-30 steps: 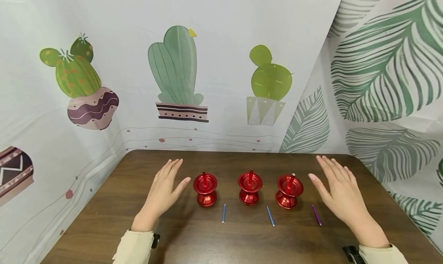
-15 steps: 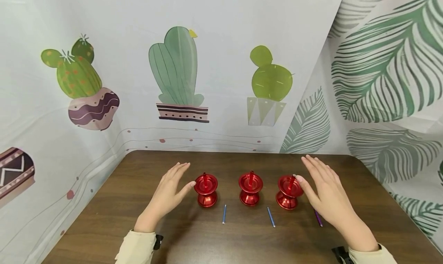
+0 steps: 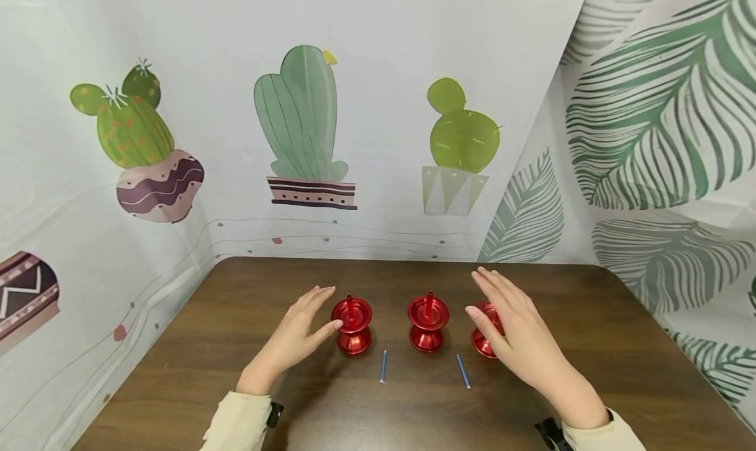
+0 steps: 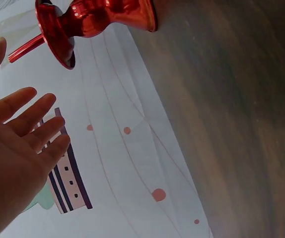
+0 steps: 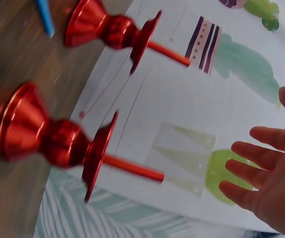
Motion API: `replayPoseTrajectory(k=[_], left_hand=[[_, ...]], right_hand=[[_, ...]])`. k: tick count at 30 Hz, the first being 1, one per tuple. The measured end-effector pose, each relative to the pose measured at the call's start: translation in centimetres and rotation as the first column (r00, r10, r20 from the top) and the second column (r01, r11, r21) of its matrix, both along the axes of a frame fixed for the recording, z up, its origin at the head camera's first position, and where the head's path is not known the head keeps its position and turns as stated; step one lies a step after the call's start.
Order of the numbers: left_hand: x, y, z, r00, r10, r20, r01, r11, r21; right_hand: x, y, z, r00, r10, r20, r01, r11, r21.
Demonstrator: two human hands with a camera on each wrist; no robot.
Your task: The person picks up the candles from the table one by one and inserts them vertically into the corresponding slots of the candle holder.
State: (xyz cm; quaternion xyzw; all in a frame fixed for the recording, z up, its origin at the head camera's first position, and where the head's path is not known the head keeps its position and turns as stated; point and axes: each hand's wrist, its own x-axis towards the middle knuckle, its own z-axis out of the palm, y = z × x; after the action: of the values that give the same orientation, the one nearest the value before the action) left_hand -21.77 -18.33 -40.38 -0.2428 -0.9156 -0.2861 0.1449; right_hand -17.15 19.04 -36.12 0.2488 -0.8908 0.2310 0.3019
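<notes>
Three red metal candle holders stand upright in a row: a left holder [image 3: 354,341], a middle holder [image 3: 426,338] and a right holder [image 3: 484,346]. A thin red tube rises from each dish. My left hand [image 3: 292,343] hovers beside the left holder, its thumb overlapping the dish in the head view. Held over the right holder, my right hand [image 3: 522,333] covers much of it there. Both hands are empty, with fingers extended. Two thin blue candles, a left one [image 3: 383,367] and a right one [image 3: 463,371], lie in front of the holders. The purple candle is hidden behind my right hand.
The dark wood table [image 3: 413,418] has rounded far corners. Right behind it hangs a white cloth [image 3: 378,109] printed with cacti, and a leaf-patterned cloth [image 3: 661,123] covers the right side.
My right hand has moved left from beside the right holder to over it, now hiding the purple candle. My left hand has shifted slightly right. Holders and blue candles stay put.
</notes>
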Motion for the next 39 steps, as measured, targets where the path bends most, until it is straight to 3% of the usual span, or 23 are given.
replayPoseTrajectory(k=[7, 11, 33, 39], left_hand=[[-0.2, -0.1, -0.3, 0.990, -0.030, 0.136, 0.025, 0.999, 0.035], [-0.5, 0.0, -0.4, 0.983, -0.052, 0.177, 0.044, 0.998, 0.049], [-2.6, -0.7, -0.9, 0.944, -0.192, 0.268, 0.184, 0.981, 0.052], [-2.7, -0.6, -1.0, 0.936, -0.201, 0.288, 0.189, 0.979, 0.072]], right_hand=[[0.1, -2.4, -0.1, 0.997, 0.069, 0.040, -0.070, 0.998, 0.012], [0.3, -3.6, -0.1, 0.992, 0.096, 0.088, -0.097, 0.995, 0.017], [0.2, -8.4, -1.3, 0.935, 0.257, 0.247, -0.255, 0.966, -0.039], [0.1, -9.5, -2.0, 0.913, 0.284, 0.293, -0.281, 0.958, -0.056]])
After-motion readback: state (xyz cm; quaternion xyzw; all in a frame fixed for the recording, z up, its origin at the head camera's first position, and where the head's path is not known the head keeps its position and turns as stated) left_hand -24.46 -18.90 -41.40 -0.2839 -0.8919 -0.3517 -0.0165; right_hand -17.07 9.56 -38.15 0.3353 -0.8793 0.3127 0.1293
